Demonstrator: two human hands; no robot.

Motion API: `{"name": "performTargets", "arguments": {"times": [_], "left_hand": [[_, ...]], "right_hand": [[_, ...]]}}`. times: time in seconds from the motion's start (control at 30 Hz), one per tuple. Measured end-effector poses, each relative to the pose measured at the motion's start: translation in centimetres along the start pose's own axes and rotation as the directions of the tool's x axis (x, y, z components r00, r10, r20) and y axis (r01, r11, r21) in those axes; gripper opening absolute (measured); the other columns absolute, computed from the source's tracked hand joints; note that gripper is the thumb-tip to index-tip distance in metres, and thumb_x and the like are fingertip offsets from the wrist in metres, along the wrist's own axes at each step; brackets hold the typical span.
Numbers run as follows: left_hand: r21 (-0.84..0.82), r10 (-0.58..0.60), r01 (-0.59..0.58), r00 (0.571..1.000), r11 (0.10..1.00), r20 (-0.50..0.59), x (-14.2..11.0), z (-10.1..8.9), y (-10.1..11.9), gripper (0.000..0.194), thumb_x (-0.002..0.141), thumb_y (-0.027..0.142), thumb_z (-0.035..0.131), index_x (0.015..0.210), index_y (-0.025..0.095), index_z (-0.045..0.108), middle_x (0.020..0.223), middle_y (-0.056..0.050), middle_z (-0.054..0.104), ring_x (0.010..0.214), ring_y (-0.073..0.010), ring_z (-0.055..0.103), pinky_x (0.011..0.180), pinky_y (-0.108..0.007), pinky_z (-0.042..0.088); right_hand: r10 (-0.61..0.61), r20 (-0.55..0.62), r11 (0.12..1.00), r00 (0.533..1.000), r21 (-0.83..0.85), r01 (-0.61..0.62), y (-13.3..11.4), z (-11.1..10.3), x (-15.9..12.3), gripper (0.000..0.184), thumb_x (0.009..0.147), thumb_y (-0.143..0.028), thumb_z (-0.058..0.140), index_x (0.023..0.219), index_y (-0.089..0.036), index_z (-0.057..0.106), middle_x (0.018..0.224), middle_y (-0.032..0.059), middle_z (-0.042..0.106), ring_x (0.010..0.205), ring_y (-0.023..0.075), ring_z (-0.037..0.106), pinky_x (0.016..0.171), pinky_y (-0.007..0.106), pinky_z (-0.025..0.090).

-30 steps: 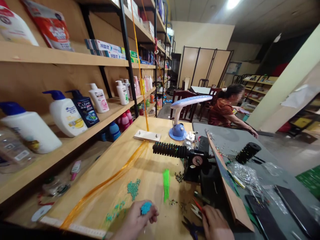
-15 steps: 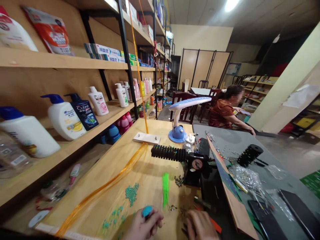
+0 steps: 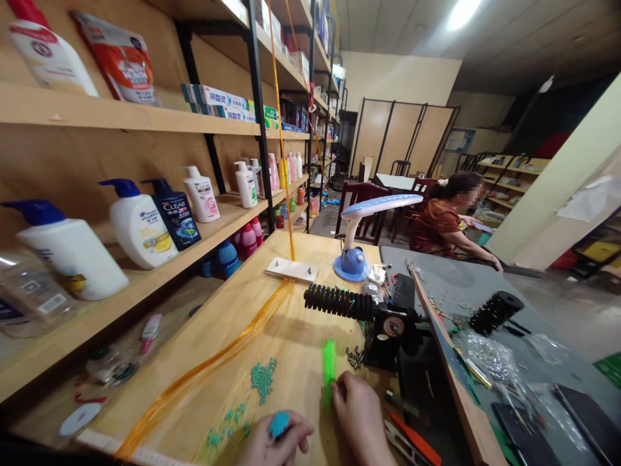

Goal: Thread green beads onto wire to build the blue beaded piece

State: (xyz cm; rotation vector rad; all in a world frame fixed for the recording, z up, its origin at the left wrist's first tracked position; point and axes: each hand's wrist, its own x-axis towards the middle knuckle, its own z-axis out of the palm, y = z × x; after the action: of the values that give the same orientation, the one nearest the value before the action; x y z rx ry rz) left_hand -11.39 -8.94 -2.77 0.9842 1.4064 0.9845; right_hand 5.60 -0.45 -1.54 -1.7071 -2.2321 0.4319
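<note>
My left hand (image 3: 279,440) rests low over the wooden table, its fingers curled together. A turquoise lump (image 3: 278,424) sits on it near the thumb; whether the curled fingers hold anything else is hidden. To its right, my right hand (image 3: 356,414) has its fingertips pinched at the lower end of a bundle of bright green strands (image 3: 328,359), partly covering it. Left of the strands lie a cluster of small turquoise beads (image 3: 262,379) and a looser scatter of them (image 3: 228,421). An orange-handled tool (image 3: 414,437) lies right of my right hand.
A black ridged roller on a stand (image 3: 339,301) and small metal pieces (image 3: 355,357) are beyond my right hand. Long orange strands (image 3: 213,353) run from a clamp plate (image 3: 291,270). A blue lamp (image 3: 352,262) stands behind; shelves (image 3: 208,239) line the left. A seated person (image 3: 439,220) is farther off.
My right hand has left the orange-handled tool and moved up and left to the green strands. The left hand, with the turquoise lump, stays in nearly the same place.
</note>
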Motion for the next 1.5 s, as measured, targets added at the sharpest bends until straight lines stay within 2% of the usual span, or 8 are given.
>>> {"name": "performTargets", "arguments": {"times": [0.23, 0.47, 0.67, 0.83, 0.93, 1.3, 1.37, 1.5], "left_hand": [[-0.097, -0.004, 0.003, 1.000, 0.995, -0.012, 0.4, 0.3, -0.4, 0.070, 0.061, 0.087, 0.062, 0.076, 0.019, 0.072, 0.059, 0.002, 0.063, 0.043, -0.0088, 0.038, 0.046, -0.023, 0.028], [-0.127, 0.015, -0.008, 0.998, 0.992, 0.058, 0.5, 0.4, 0.3, 0.063, 0.067, 0.081, 0.063, 0.080, 0.020, 0.072, 0.064, 0.003, 0.064, 0.046, -0.0088, 0.039, 0.047, -0.023, 0.026], [-0.170, 0.027, -0.016, 0.998, 0.985, 0.062, 1.7, 2.2, 0.4, 0.055, 0.067, 0.077, 0.068, 0.072, 0.022, 0.066, 0.058, 0.007, 0.057, 0.044, -0.0076, 0.034, 0.046, -0.023, 0.026], [-0.307, -0.018, 0.039, 0.997, 0.951, 0.071, 2.6, 4.1, 0.0, 0.056, 0.060, 0.073, 0.078, 0.080, 0.021, 0.068, 0.057, 0.009, 0.053, 0.044, -0.0059, 0.030, 0.046, -0.022, 0.025], [-0.352, -0.045, 0.051, 0.999, 0.935, 0.025, 3.1, 5.0, -0.4, 0.067, 0.049, 0.075, 0.081, 0.088, 0.022, 0.070, 0.055, 0.011, 0.049, 0.042, -0.0053, 0.028, 0.045, -0.022, 0.021], [-0.402, -0.094, 0.100, 0.995, 0.910, 0.035, 3.3, 5.8, -0.2, 0.064, 0.041, 0.074, 0.085, 0.068, 0.020, 0.062, 0.044, 0.012, 0.041, 0.042, -0.0052, 0.024, 0.045, -0.025, 0.014], [-0.451, -0.130, 0.138, 0.990, 0.882, 0.048, 3.3, 5.9, -0.2, 0.063, 0.039, 0.071, 0.087, 0.066, 0.021, 0.061, 0.042, 0.014, 0.035, 0.041, -0.0048, 0.020, 0.046, -0.024, 0.011], [-0.486, -0.185, 0.198, 0.980, 0.851, 0.076, 3.3, 5.7, 0.2, 0.065, 0.033, 0.068, 0.090, 0.065, 0.022, 0.059, 0.040, 0.017, 0.026, 0.040, -0.0041, 0.013, 0.045, -0.024, 0.006]], "right_hand": [[0.090, 0.017, 0.994, 0.996, 0.057, -0.091, -0.7, 0.5, 1.0, 0.020, 0.085, -0.012, 0.059, 0.072, -0.021, 0.071, 0.075, 0.0129, 0.079, 0.072, 0.0297, 0.073, 0.060, 0.031, 0.038], [0.140, 0.055, 0.886, 0.989, 0.439, -0.150, 0.6, 0.3, 1.2, 0.021, 0.080, -0.032, 0.053, 0.062, -0.023, 0.057, 0.063, 0.0055, 0.069, 0.064, 0.0228, 0.062, 0.062, 0.030, 0.040], [0.092, 0.272, 0.593, 0.958, 0.757, -0.272, 1.1, -0.6, -0.4, 0.046, 0.071, -0.067, 0.056, 0.059, -0.024, 0.047, 0.050, -0.0063, 0.044, 0.045, 0.0094, 0.034, 0.045, 0.023, 0.027], [0.017, 0.463, 0.108, 0.886, 0.880, -0.462, 0.9, -1.2, -2.3, 0.058, 0.054, -0.066, 0.085, 0.061, -0.020, 0.051, 0.049, -0.0091, 0.045, 0.041, 0.0026, 0.025, 0.041, 0.018, 0.014], [-0.001, 0.493, 0.051, 0.870, 0.869, -0.492, 0.9, -1.5, -2.8, 0.061, 0.049, -0.067, 0.088, 0.059, -0.020, 0.050, 0.045, -0.0100, 0.045, 0.038, 0.0016, 0.026, 0.038, 0.017, 0.015], [0.006, 0.482, 0.061, 0.876, 0.874, -0.482, 1.9, 0.3, -3.5, 0.065, 0.048, -0.078, 0.081, 0.060, -0.019, 0.055, 0.044, -0.0073, 0.051, 0.033, 0.0030, 0.031, 0.033, 0.017, 0.021], [0.074, 0.394, 0.196, 0.916, 0.895, -0.401, 3.4, 0.2, -3.8, 0.063, 0.059, -0.080, 0.072, 0.067, -0.018, 0.062, 0.050, -0.0025, 0.059, 0.036, 0.0071, 0.040, 0.036, 0.019, 0.027], [0.123, -0.154, 0.825, 0.980, 0.565, -0.015, 8.1, -1.7, -4.0, 0.030, 0.088, -0.045, 0.059, 0.093, -0.020, 0.074, 0.087, 0.0094, 0.076, 0.082, 0.0264, 0.068, 0.072, 0.033, 0.050]]}}
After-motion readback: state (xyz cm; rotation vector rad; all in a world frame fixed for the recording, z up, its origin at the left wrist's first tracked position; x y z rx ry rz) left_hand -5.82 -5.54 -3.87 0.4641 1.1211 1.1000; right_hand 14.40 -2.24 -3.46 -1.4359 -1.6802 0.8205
